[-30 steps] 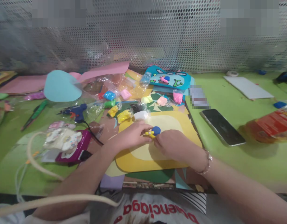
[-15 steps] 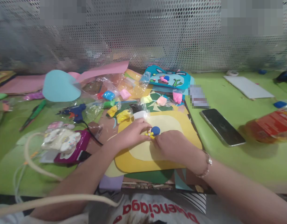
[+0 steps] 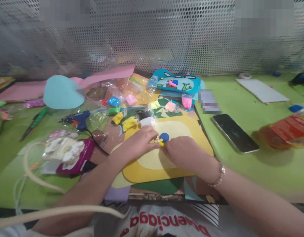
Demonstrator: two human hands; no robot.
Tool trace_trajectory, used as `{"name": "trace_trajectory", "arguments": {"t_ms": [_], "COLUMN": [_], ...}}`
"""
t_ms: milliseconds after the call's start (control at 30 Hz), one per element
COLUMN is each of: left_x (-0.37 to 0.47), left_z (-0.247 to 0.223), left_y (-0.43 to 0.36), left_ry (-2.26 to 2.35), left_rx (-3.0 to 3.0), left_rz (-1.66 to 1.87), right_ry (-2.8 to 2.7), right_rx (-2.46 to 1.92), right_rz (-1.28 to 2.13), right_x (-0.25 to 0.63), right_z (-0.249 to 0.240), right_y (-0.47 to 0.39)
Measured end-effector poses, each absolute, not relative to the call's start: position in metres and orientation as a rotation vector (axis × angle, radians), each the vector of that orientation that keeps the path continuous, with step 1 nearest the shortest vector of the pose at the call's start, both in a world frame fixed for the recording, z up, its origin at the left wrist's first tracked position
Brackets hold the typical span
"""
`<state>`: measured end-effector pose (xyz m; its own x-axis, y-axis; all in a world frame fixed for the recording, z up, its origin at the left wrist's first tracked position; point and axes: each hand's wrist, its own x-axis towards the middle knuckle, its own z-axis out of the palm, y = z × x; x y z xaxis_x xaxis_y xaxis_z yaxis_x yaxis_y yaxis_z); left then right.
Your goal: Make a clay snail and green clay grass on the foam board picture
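A small clay figure (image 3: 164, 137) with a round blue part and yellow pieces lies on layered yellow card (image 3: 152, 168). From the left, the thumb and fingers of my left hand (image 3: 142, 140) close around its yellow side. My right hand (image 3: 180, 148) is curled, its fingertips pointing down against the figure's lower right edge. Whatever those fingertips hold is hidden beneath the hand. Just beyond my left hand is a packet of white clay (image 3: 147, 121), with yellow clay packets (image 3: 129, 122) to its left.
A blue glue gun (image 3: 79, 119), a green cutter (image 3: 35, 123) and a purple case (image 3: 86, 158) are to the left. On the right are a phone (image 3: 234, 133) and a red-labelled bottle (image 3: 285, 131). A blue decorated card (image 3: 158, 88) lies behind, near the perforated metal panel (image 3: 191, 42).
The view has shifted very slightly. Both hands stay at the clay figure, with only tiny finger movement.
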<state>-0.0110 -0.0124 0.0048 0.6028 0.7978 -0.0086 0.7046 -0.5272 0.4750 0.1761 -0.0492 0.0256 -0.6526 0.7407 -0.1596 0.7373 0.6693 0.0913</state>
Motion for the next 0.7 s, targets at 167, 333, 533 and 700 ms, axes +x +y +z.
{"name": "trace_trajectory", "arguments": {"t_ms": [167,333,533,700], "left_x": [-0.008,-0.006,-0.006,-0.005], "left_z": [0.007,0.009,0.000,-0.006], "left_y": [-0.015,-0.018,-0.017,-0.014], "left_ry": [1.192,1.218,1.219,1.268], "left_rx": [2.382,2.378,2.343,2.307], "left_rz": [0.309,0.303,0.367,0.414], "right_ry": [2.663,2.577,2.675,2.786], "right_rx": [1.214,1.365,1.298,1.354], "right_rz": [0.008,0.038,0.246,0.236], "right_x": [0.174,0.176,0.189,0.193], "right_z": [0.030,0.035,0.031,0.016], "right_y": [-0.050,-0.046,-0.039,-0.032]}}
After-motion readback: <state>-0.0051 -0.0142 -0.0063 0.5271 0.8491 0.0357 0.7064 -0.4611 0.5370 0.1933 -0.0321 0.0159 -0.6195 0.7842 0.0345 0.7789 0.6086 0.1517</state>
